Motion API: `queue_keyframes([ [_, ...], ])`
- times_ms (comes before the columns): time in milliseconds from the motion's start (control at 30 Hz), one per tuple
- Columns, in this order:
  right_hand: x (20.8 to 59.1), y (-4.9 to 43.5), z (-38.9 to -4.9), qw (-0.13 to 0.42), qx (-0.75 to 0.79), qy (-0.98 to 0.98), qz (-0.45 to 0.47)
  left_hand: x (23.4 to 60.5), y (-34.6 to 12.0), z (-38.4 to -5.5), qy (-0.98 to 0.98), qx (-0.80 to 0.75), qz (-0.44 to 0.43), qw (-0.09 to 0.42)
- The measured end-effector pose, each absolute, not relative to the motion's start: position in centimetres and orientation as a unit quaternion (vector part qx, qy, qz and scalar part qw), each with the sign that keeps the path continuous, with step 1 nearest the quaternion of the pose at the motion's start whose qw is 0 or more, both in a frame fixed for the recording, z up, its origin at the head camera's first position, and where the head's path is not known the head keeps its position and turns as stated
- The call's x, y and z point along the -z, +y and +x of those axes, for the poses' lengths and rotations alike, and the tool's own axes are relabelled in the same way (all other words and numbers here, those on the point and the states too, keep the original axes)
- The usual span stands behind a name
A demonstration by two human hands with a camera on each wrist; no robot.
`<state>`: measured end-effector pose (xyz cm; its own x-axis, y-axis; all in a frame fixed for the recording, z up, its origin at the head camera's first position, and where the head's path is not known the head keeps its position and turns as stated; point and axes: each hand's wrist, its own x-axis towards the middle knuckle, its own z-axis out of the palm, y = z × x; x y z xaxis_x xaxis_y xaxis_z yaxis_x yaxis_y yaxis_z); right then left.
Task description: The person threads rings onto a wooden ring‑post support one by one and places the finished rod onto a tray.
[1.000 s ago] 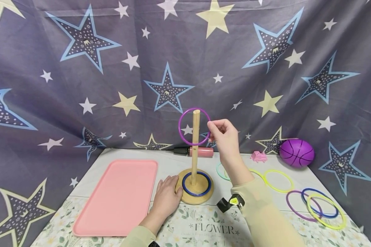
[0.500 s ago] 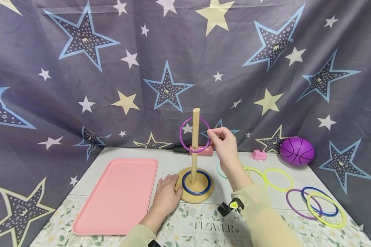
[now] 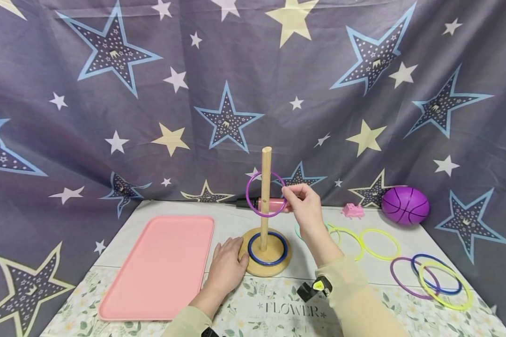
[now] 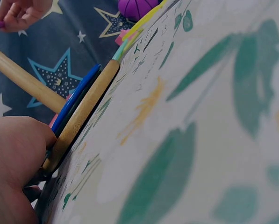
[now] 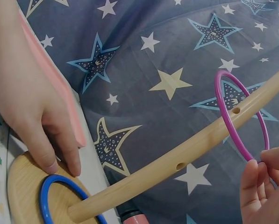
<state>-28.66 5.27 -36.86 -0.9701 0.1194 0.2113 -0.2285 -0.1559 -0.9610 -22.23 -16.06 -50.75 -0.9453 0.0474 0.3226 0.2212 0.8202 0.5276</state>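
On the left of your table lies the pink tray [image 3: 158, 267], flat on the flower-print cover [image 3: 295, 323]. Just right of it, your left hand [image 3: 227, 262] rests palm down with the fingers laid out long and loose and a little apart; the right wrist view shows fingertips touching the top of the round wooden base [image 3: 265, 270]. A blue ring [image 3: 267, 263] lies flat on that base, around the foot of the upright wooden pole [image 5: 144, 184], in which the right wrist view shows small drilled holes.

Further up, well above the base and below the pole's top, you have the purple ring [image 5: 219, 93] around the pole, tilted steeply with its near side lower. A pink and black cylinder [image 3: 275, 204] lies behind the pole, by the foot of the star-print cloth [image 3: 244, 61]. Your right hand [image 3: 305, 206] pinches the purple ring at its right edge between thumb and fingertips, and a black device [image 3: 307, 291] shows beside your right sleeve.

Past your right forearm, which hides part of a teal ring and other rings, a yellow ring [image 3: 399, 246] lies in full sight. Behind it sit a small pink toy [image 3: 353, 210] and, to its right, a purple ball [image 3: 405, 206] marked with black lines. Nearest the right edge, you have three more rings overlapping: a second purple one, a dark blue one and a yellow one on top
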Motion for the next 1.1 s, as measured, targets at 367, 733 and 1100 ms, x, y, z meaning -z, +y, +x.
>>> queue_keyframes([
  [367,38.5,5.6,-28.7,0.104,-0.758,-0.643,0.031,50.8,-16.0,-22.2,-0.943,0.286,-0.073,0.151],
  [733,40.0,5.5,-28.5,0.099,-0.758,-0.644,0.026,50.7,-16.0,-22.1,-0.943,0.286,-0.074,0.153],
  [1100,41.7,5.9,-28.2,0.091,-0.758,-0.646,0.013,50.7,-16.1,-22.1,-0.942,0.286,-0.077,0.158],
])
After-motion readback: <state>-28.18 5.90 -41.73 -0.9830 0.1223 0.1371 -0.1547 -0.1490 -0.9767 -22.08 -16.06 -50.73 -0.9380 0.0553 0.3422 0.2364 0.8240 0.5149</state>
